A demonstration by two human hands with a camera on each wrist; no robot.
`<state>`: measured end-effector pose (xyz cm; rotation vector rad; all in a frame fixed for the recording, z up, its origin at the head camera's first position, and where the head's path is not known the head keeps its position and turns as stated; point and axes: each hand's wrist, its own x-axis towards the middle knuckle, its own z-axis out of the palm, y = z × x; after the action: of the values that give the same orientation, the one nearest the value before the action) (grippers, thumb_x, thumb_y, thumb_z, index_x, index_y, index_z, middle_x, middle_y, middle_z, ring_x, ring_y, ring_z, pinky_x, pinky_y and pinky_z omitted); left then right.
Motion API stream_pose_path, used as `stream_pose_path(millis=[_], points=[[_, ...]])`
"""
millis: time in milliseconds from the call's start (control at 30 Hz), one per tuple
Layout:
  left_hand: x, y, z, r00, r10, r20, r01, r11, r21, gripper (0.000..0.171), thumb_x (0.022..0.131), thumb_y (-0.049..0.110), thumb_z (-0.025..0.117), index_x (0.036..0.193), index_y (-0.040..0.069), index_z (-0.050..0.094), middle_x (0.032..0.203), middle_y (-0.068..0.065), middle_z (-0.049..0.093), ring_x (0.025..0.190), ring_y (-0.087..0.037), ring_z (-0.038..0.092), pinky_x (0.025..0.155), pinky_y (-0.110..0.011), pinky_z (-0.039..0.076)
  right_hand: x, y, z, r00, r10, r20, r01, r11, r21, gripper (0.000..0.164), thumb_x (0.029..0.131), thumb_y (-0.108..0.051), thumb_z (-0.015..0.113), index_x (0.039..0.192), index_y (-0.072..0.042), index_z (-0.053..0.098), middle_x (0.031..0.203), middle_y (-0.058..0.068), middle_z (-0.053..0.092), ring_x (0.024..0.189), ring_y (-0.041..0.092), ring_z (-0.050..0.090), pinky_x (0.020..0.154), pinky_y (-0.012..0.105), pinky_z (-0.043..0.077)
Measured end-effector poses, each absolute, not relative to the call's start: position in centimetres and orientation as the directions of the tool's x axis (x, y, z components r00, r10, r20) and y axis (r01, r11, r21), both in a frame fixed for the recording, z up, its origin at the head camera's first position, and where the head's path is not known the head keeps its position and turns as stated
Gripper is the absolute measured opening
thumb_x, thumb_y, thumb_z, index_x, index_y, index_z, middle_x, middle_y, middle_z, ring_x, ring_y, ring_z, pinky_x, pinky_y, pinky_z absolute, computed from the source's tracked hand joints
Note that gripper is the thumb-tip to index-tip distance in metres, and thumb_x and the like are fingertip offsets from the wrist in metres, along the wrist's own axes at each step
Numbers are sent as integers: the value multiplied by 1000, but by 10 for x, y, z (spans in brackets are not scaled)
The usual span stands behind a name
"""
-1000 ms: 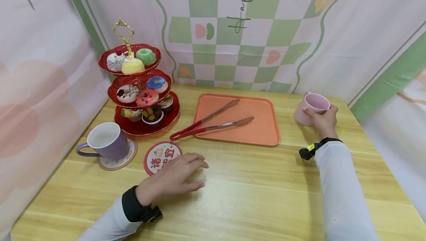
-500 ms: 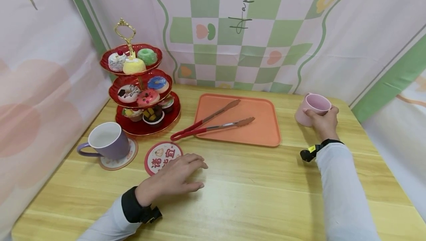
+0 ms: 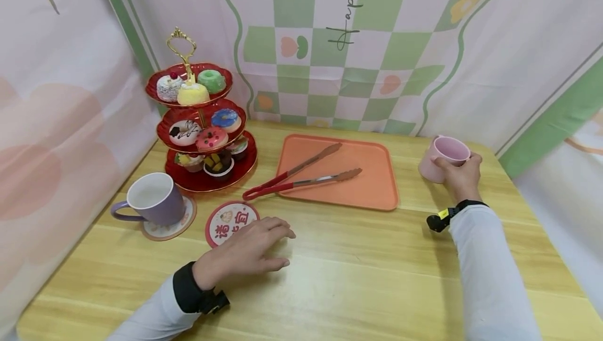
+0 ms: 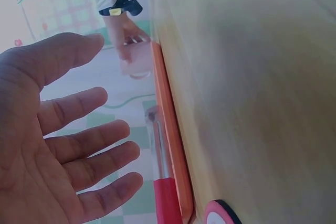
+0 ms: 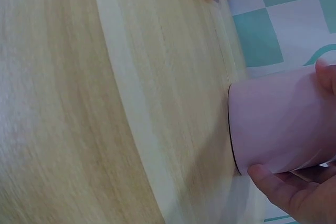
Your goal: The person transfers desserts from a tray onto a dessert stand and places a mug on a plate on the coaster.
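At the back right of the table, my right hand [image 3: 464, 178] grips a pink mug [image 3: 432, 166], thumb on one side and fingers on the other. In the right wrist view the mug's smooth pink wall [image 5: 278, 121] shows, its base right at the wooden top, with a fingertip [image 5: 260, 174] near the base. My left hand [image 3: 247, 252] holds nothing; its fingers are spread and relaxed, palm side visible in the left wrist view. It partly covers a round, red-rimmed coaster [image 3: 223, 223] with printed characters.
Red-handled tongs [image 3: 282, 188] lie spread across an orange tray [image 3: 379, 186] at the middle back. To the left, a purple mug [image 3: 165, 207] stands on another coaster [image 3: 190, 218], beside a three-tier red stand [image 3: 183, 176] of cakes and doughnuts. Patterned cloth [image 3: 320, 32] hangs behind.
The head view has shifted slightly, so everything sits a little differently in it. Both hands keep their places, the right one still gripping the pink mug.
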<state>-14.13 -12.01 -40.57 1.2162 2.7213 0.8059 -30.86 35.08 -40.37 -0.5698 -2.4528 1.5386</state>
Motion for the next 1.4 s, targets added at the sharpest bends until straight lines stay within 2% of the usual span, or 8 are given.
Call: stream_pose_path(millis=[267,767,1000,1200,1400], points=[[-139,-122,-404,-695,706,139,672,568,475,42,83,34,70,117,12,60,120,-4,55,109,-17,50,91,-38,41,-307,352,-400,-914,406,-14,210,444,-871,96,81,-40,68,144,-2,6,146,21,20,130,31,26,105,38,23],[-140,-122,-406,-695,706,135,667,563,488,41,84,34,69,118,12,60,121,-4,54,109,-18,50,91,-39,42,-304,354,-398,-925,379,-18,209,471,-857,98,81,-44,68,144,-1,6,146,23,19,130,32,26,104,39,25],[-140,-122,-407,-697,706,128,663,566,490,42,84,33,69,118,12,60,121,-5,54,110,-18,50,91,-39,42,-300,349,-398,-928,373,10,191,498,-846,96,81,-43,68,143,0,10,142,21,26,124,30,31,100,39,30],[-140,-122,-408,-695,707,131,663,561,495,42,84,34,69,118,12,60,120,-4,55,108,-17,50,90,-38,42,-292,342,-397,-938,342,48,154,540,-827,92,81,-44,68,141,2,16,136,21,31,117,29,35,91,33,34],[-140,-123,-410,-693,709,131,668,562,488,40,84,33,69,117,12,60,119,-3,55,107,-16,51,90,-38,42,-287,333,-399,-957,283,70,103,555,-826,89,82,-42,67,140,4,17,135,23,31,118,32,35,92,35,35]])
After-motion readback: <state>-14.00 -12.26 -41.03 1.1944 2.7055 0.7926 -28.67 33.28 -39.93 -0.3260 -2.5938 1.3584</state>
